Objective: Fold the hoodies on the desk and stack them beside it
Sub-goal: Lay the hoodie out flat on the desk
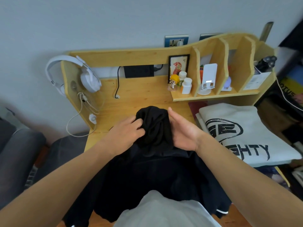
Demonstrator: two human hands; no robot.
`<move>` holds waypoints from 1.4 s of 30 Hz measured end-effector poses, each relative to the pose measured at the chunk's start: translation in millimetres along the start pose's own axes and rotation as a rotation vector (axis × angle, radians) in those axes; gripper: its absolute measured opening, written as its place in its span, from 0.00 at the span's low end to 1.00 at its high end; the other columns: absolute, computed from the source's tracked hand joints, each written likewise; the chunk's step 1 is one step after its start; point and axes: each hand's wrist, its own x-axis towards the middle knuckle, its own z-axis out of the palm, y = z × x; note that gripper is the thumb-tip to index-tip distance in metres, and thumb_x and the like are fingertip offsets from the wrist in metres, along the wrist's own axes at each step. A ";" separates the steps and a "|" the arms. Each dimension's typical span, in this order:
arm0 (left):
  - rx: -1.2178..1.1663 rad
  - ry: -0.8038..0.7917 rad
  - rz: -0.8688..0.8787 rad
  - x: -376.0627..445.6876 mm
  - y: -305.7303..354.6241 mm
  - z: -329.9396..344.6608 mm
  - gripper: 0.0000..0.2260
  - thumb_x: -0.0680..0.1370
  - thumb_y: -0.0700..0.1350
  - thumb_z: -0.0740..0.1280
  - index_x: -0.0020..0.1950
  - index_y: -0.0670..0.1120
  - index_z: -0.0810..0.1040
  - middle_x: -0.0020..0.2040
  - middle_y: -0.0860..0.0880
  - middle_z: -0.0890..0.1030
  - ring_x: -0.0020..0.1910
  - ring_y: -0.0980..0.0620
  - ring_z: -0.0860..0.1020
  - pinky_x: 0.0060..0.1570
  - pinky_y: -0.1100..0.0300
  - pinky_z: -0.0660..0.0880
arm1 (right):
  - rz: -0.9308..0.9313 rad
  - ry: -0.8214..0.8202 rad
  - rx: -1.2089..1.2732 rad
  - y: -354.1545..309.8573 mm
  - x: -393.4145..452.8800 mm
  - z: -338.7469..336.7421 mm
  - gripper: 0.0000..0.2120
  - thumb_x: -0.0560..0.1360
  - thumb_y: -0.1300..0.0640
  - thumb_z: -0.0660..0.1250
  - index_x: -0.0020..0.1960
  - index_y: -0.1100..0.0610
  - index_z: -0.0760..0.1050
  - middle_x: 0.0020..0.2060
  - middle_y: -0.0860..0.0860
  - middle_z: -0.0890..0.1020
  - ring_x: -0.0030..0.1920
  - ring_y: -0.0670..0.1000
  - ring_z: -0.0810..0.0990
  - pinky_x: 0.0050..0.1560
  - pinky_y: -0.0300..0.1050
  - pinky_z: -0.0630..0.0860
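A black hoodie [147,174] lies spread over the wooden desk [139,94], its bunched hood [154,125] pointing away from me. My left hand [124,133] pinches the hood's left side with curled fingers. My right hand [182,130] is flat, fingers straight, its palm pressed against the hood's right side. A folded white hoodie [242,131] with black lettering lies on the right part of the desk, under the shelf.
A shelf unit [213,66] at the back right holds pill bottles, a figurine, a framed picture and a phone stand. White headphones [82,74] hang on the desk's left wall with cables below. A dark chair [21,153] stands at left.
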 end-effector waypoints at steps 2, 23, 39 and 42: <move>0.009 -0.017 0.024 -0.6 -0.6 4.3 0.14 0.64 0.33 0.72 0.45 0.47 0.80 0.48 0.50 0.75 0.46 0.48 0.70 0.40 0.58 0.66 | 0.022 0.044 0.000 8.2 2.0 -4.5 0.34 0.78 0.32 0.63 0.75 0.53 0.70 0.72 0.58 0.74 0.72 0.62 0.73 0.73 0.67 0.66; -0.508 0.018 -0.153 -7.3 6.8 3.9 0.19 0.81 0.58 0.62 0.38 0.49 0.81 0.46 0.57 0.74 0.50 0.54 0.68 0.53 0.62 0.65 | -0.140 0.274 -0.250 29.2 10.2 27.5 0.21 0.79 0.49 0.71 0.71 0.46 0.75 0.67 0.51 0.79 0.67 0.51 0.78 0.69 0.53 0.75; -0.977 0.071 -0.666 22.5 29.7 -10.8 0.15 0.74 0.32 0.71 0.42 0.50 0.70 0.51 0.53 0.70 0.48 0.56 0.73 0.44 0.69 0.69 | -0.157 0.610 -1.475 23.1 22.2 46.9 0.52 0.72 0.50 0.78 0.82 0.43 0.46 0.62 0.53 0.66 0.55 0.54 0.77 0.58 0.50 0.79; -1.206 -0.026 -0.706 19.1 22.0 -25.3 0.15 0.75 0.41 0.76 0.52 0.57 0.74 0.52 0.53 0.73 0.55 0.56 0.76 0.52 0.63 0.70 | -0.086 0.822 -1.532 6.0 23.2 38.5 0.38 0.74 0.57 0.72 0.79 0.48 0.57 0.45 0.51 0.76 0.45 0.57 0.79 0.44 0.50 0.80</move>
